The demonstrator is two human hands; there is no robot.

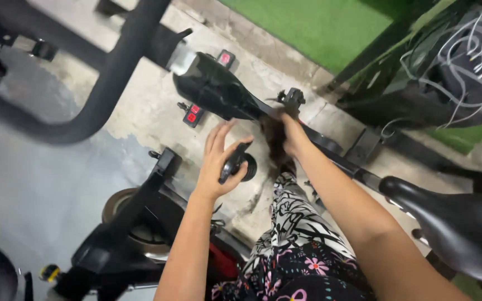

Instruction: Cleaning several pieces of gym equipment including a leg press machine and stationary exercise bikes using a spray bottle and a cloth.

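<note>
Patterned black-and-white trousers with pink flowers (299, 245) fill the bottom edge, nearest the lens; above them the left hand (221, 161) curls its thumb and palm around a small black knob-like part (236, 161), fingers stretched upward; that part is glossy, dark, rounded at one end, mid-frame over bare concrete floor (140, 111); its far side is hidden by the palm; right hand (288, 131) lies on the exercise bike's black frame bar (330, 147) beside a glossy black saddle (216, 86), its fingers blurred, grip impossible to judge; second saddle (464, 223) cut off at right; both forearms reach forward, wrists bent.
</note>
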